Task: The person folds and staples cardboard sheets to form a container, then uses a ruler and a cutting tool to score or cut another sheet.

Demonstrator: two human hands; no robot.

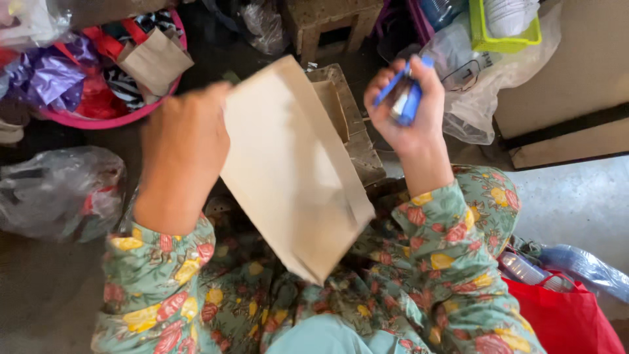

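My left hand [182, 147] grips the upper left edge of a plain brown paper bag [291, 170], which hangs tilted over my lap. My right hand [409, 108] is raised to the right of the bag and is closed around a small blue and white object [405, 97], blurred, possibly a glue stick or stapler. Both arms wear green sleeves with a red and yellow flower print. A small worn wooden stool [357, 141] stands just behind the bag, partly hidden by it.
A pink basin [111, 121] at the upper left holds folded brown bags and coloured wrapping. Clear plastic bags [62, 190] lie at the left. A yellow-green basket [501, 42] and plastic bag sit at the upper right. A red bag [563, 318] lies at the lower right.
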